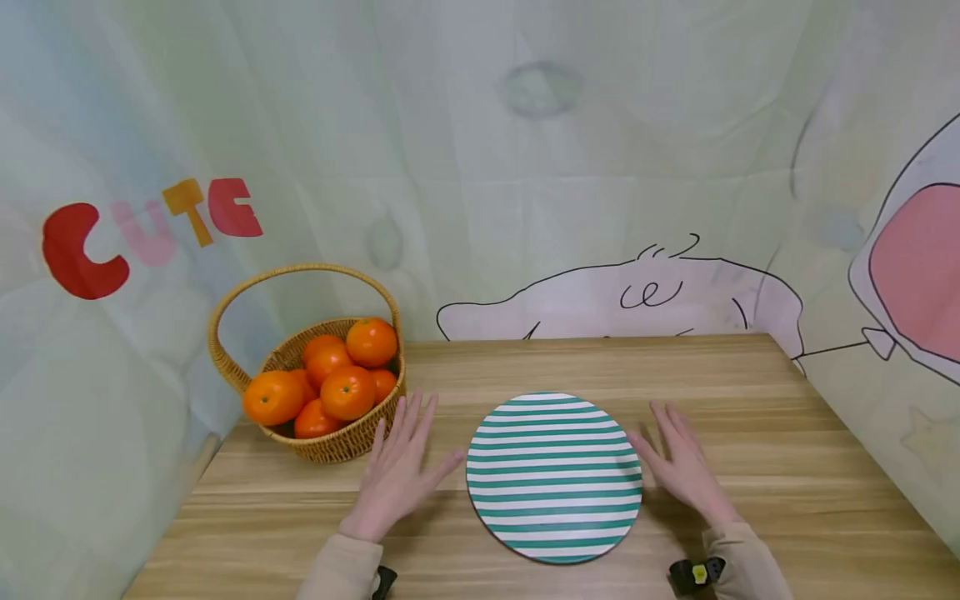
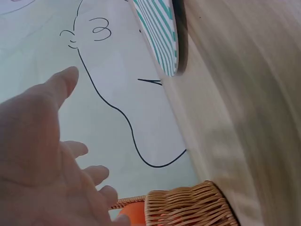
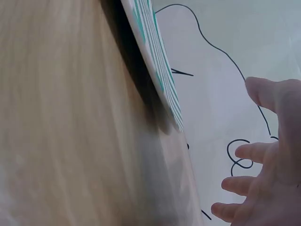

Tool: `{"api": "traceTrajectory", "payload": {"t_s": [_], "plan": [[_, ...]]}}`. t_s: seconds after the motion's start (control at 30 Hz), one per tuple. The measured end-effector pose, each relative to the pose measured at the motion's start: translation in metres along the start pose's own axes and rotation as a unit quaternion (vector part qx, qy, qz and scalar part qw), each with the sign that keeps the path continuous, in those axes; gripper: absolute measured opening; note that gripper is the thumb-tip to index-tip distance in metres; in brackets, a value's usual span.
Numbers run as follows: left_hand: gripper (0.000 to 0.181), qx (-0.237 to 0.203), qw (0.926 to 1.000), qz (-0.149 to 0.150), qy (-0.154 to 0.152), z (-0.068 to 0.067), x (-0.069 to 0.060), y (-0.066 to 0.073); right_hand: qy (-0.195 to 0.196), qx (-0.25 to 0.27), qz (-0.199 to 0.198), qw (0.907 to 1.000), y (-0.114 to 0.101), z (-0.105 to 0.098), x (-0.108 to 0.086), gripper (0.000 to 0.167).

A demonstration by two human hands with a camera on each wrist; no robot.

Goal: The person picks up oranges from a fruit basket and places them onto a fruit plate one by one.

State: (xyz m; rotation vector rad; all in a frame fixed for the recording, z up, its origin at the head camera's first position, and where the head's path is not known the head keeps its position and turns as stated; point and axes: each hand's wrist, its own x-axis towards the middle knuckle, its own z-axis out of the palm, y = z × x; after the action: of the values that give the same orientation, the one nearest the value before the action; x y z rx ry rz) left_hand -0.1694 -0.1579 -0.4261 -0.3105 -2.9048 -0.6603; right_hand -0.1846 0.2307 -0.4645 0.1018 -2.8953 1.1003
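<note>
Left hand (image 1: 397,475) and right hand (image 1: 684,467), apart with fingers spread, flank a green-and-white striped disc (image 1: 555,477) on the wooden table (image 1: 810,492). From the head, the right thumb (image 1: 649,454) seems to meet the disc's rim; the right wrist view shows a gap. Basket (image 1: 326,451) and oranges (image 1: 348,392), nearly whole from the head, are cropped in the left wrist view; whether left fingertips touch the wicker cannot be told. Open wood extends rightward to the table's edge.
</note>
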Motion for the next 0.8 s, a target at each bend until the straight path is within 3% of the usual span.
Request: {"api": "traceTrajectory", "payload": {"t_s": [0.17, 0.33, 0.4, 0.57, 0.8], "plan": [[0.090, 0.013, 0.9963, 0.068, 0.052, -0.010, 0.001, -0.001, -0.009, 0.055, 0.018, 0.9983, -0.001, 0.003, 0.003, 0.081], [0.097, 0.022, 0.9802, 0.152, 0.125, -0.021, 0.005, -0.012, -0.010, 0.121, 0.044, 0.9917, -0.006, 0.006, 0.005, 0.077], [0.101, 0.027, 0.9750, 0.168, 0.143, -0.027, 0.006, -0.018, -0.008, 0.141, 0.051, 0.9886, -0.009, 0.007, 0.006, 0.075], [0.109, 0.050, 0.9718, 0.170, 0.156, -0.046, 0.007, -0.037, 0.011, 0.139, 0.051, 0.9889, -0.012, 0.009, 0.006, 0.071], [0.106, 0.050, 0.9742, 0.134, 0.174, -0.063, 0.013, -0.057, 0.034, 0.096, 0.028, 0.9945, -0.016, 0.014, 0.008, 0.061]]}}
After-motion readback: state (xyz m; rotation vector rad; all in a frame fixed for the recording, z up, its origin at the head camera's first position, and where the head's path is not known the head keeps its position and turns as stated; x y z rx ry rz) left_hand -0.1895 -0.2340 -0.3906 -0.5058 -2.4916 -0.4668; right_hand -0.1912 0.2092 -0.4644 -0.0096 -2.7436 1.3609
